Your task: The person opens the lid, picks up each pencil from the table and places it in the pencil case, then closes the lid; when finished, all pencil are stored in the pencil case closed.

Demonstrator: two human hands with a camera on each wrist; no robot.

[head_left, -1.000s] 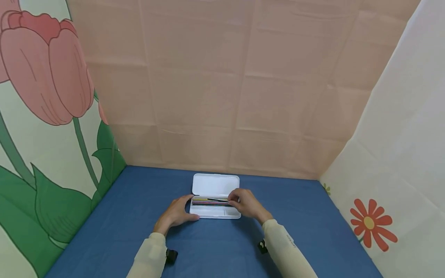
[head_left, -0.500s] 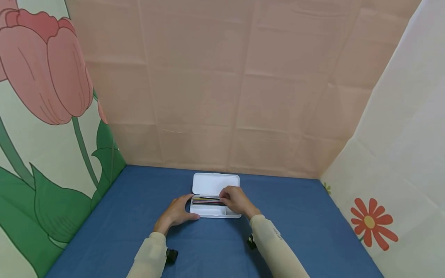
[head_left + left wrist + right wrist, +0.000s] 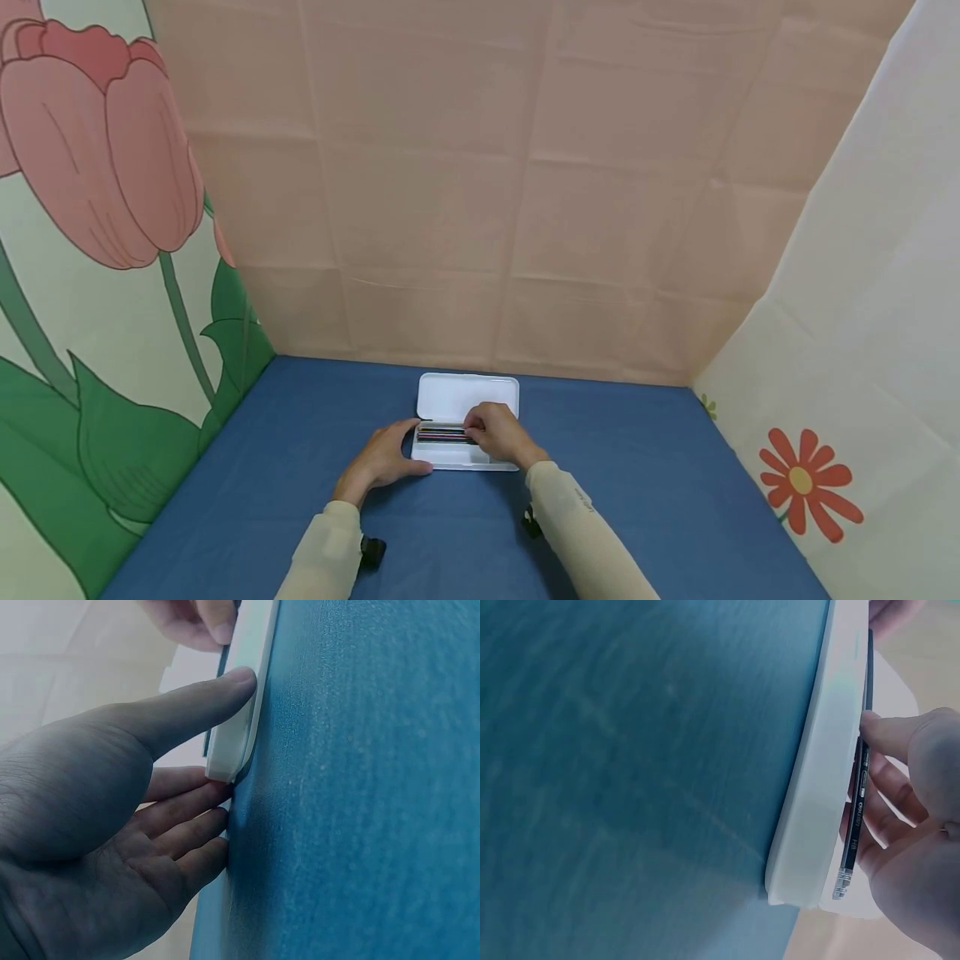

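Note:
A white pencil case (image 3: 448,455) lies open on the blue cloth, its lid (image 3: 450,393) tipped back. Several coloured pencils (image 3: 441,437) lie side by side along the back of its tray. My left hand (image 3: 381,458) holds the case's left end, thumb against the front wall (image 3: 232,746) and fingers round the end. Over the tray, my right hand (image 3: 498,432) pinches a black pencil (image 3: 861,791) with a metal-banded end. In the right wrist view this pencil runs along the case, slightly above its rim. My right fingers hide the pencils' right ends.
Blue cloth (image 3: 615,483) covers the table round the case. Behind it hangs a beige sheet (image 3: 480,208). A tulip-printed panel (image 3: 112,292) stands at the left, and a white sheet with a red flower (image 3: 799,481) at the right.
My right hand has moved left along the tray with the black pencil, which earlier lay slantwise over the others. My left hand has stayed on the case's left end.

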